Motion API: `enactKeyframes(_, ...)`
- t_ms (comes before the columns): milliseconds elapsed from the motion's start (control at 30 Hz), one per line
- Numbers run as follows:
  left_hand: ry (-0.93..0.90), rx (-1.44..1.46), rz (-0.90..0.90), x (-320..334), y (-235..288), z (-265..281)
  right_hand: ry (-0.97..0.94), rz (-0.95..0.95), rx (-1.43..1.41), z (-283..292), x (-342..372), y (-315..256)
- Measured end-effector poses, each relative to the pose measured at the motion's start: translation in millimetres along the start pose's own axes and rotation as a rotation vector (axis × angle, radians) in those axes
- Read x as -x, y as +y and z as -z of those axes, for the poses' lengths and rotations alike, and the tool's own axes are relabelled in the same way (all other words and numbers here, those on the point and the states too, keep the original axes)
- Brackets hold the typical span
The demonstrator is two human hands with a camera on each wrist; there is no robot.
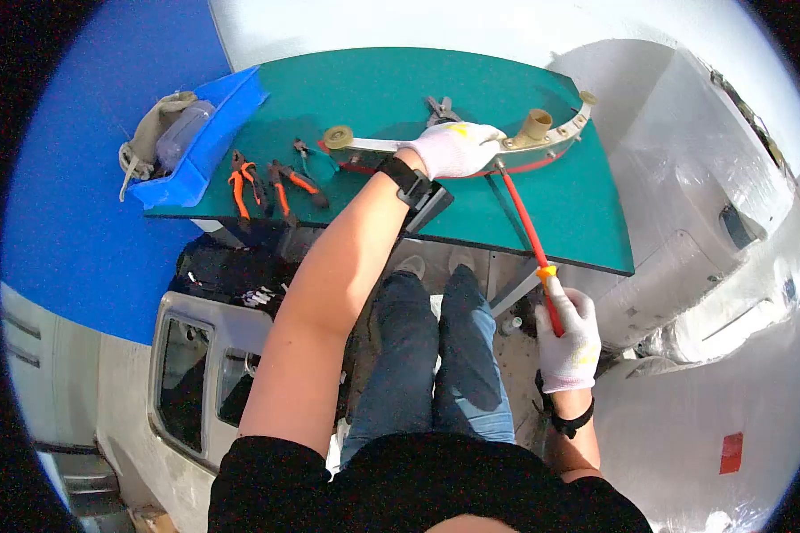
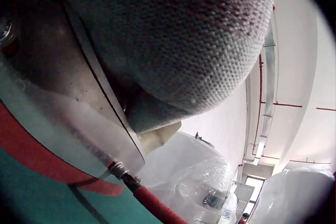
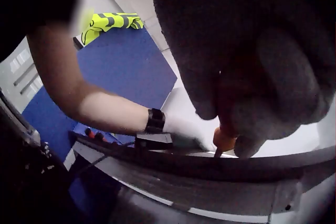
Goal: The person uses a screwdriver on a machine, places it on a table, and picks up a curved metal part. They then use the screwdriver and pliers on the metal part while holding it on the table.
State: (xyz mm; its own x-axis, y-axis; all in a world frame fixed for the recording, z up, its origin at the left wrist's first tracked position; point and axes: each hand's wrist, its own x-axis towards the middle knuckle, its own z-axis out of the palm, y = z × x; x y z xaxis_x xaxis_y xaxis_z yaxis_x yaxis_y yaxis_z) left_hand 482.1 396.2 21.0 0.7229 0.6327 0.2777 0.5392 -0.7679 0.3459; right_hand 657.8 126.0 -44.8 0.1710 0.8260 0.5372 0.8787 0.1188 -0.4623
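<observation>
- Left hand (image 1: 458,149) is gripping the bar (image 1: 535,155) near its middle, fingers bending over the upper edge; how tightly they're closing, I cannot tell.
- Right hand (image 1: 571,342) is holding the screwdriver (image 1: 524,218), fingers curling round the handle and leaving no open gap.
- The bar is lying crosswise on the tabletop (image 1: 391,80), its long axis running left to right, its bow swelling toward the person.
- And here's the line that's counting: the bar is sitting ahead and slightly left of the right fingers, with the screwdriver slanting up to its near side, almost square across it.
- Down at the bar, the tip is looking as if it's meeting a small bolt (image 2: 119,170), just right of the left hand.
- So the left hand is being the nearer one, touching the bar, while the right is working well apart from it, through the shaft.
- Left of the bar, green pliers (image 1: 316,163) are resting close by; a blue bin (image 1: 173,191) is standing farther left.
</observation>
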Motion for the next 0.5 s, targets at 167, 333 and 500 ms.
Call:
enactKeyframes(167, 0.001, -0.028, 0.004, -1.8, -3.9, -3.0, 0.096, -0.008, -0.083, -3.5, 0.0, 1.8)
enactKeyframes(333, -0.003, -0.022, -0.003, -1.2, -2.6, -3.0, -0.026, -0.381, -0.551, -0.7, 0.8, -10.1)
enactKeyframes(500, 0.009, -0.028, -0.01, -3.3, -6.5, -5.4, 0.047, -0.047, -0.071, -6.2, 0.8, 0.4)
